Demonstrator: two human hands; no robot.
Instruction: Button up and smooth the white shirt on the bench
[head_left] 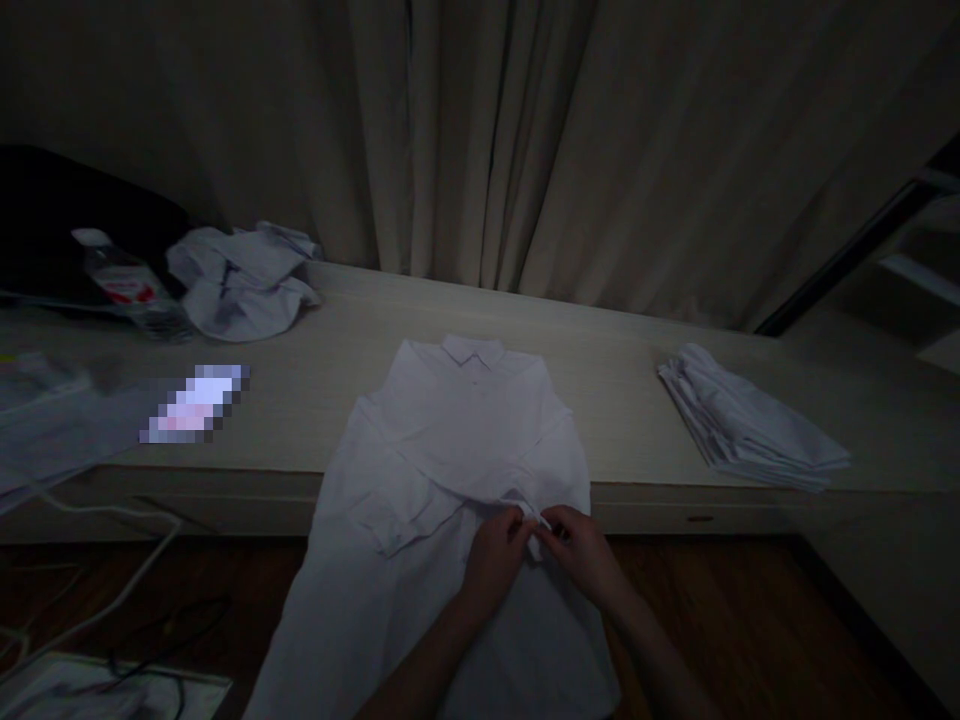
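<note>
A white collared shirt (pixel 457 440) lies face down on the pale table (pixel 615 400), collar at the far side, its lower part hanging over the near edge. Both sleeves are folded across its back. My left hand (pixel 496 552) and my right hand (pixel 579 548) meet at a sleeve cuff (pixel 534 515) near the table's edge, each pinching the cloth there.
A stack of folded white shirts (pixel 750 425) sits at the right of the table. A crumpled white garment (pixel 240 280) and a plastic bottle (pixel 127 285) lie at the back left. Curtains (pixel 525 140) hang behind. Cables (pixel 97 590) run over the wooden floor at the left.
</note>
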